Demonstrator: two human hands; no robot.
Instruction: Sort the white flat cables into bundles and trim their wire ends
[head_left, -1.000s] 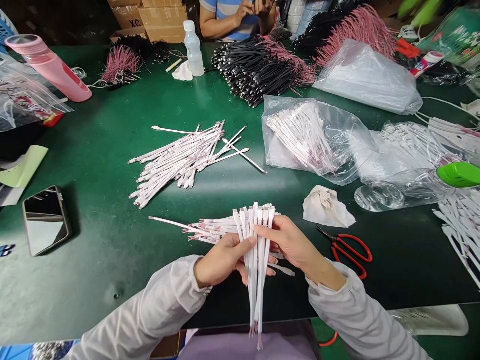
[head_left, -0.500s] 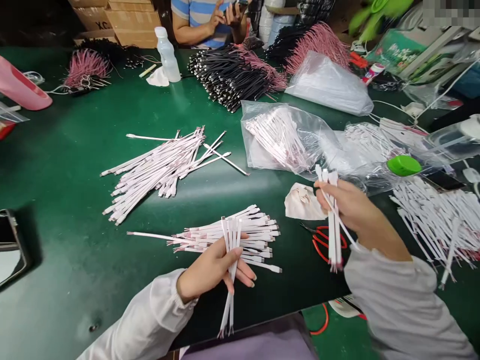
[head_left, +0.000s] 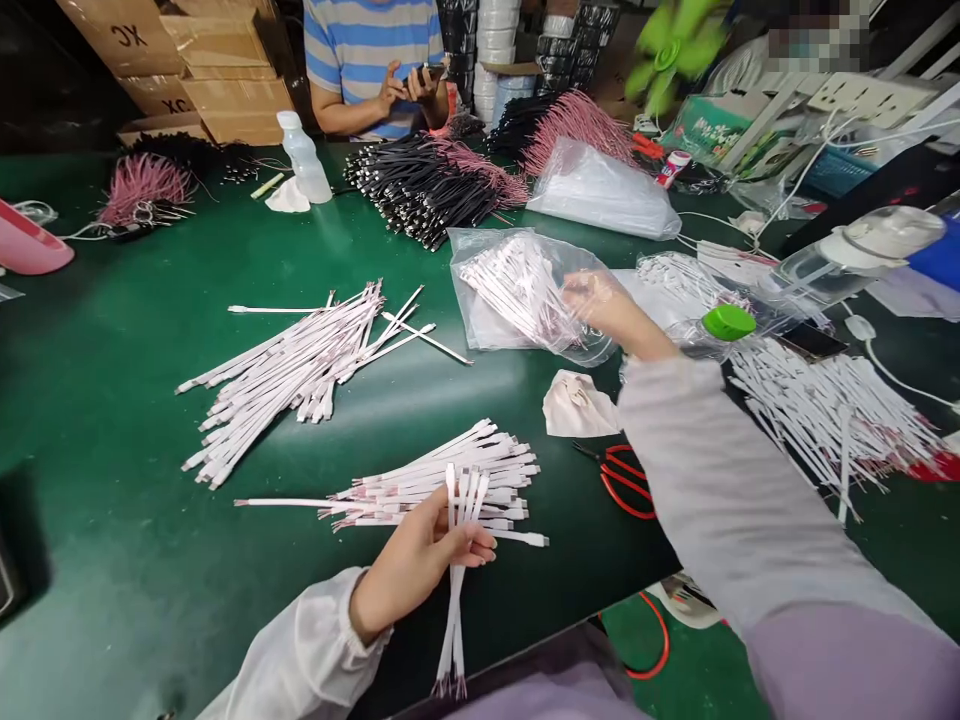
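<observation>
**Left hand** (head_left: 416, 565), lower centre: closed around a small bunch of white flat ribbon cables (head_left: 455, 625), held upright across the middle. The cable ends stand above the fingers, and frayed pinkish wire tips hang below, near the bottom edge of the frame.

**Right hand** (head_left: 604, 303), centre right: blurred, fingers loosely curved, at the right side of a clear plastic bag of pink-and-white ribbon cables (head_left: 510, 295). Whether it grips anything cannot be told.

**Dark green tabletop** (head_left: 97, 420), items in place:
- Fanned cable pile (head_left: 442, 490), directly behind the left hand
- Larger cable pile (head_left: 300, 365), left of centre
- White cable heap (head_left: 832, 415), right side
- Crumpled white cloth (head_left: 577, 405), right of the fanned pile
- Red-handled scissors (head_left: 622, 480), just below the cloth
- Green-capped plastic bottle (head_left: 727, 322), beside the right hand's forearm
- Black cable bundle with pink wires (head_left: 427, 185), upper centre
- Pink wire bundle (head_left: 142, 190), upper left
- Plastic water bottle (head_left: 304, 158), top centre-left

**Beyond the tabletop:** a co-worker in a striped shirt (head_left: 371, 60), top centre, holds a phone (head_left: 426, 72) in both hands. Cardboard boxes (head_left: 217, 80) are stacked at upper left.
</observation>
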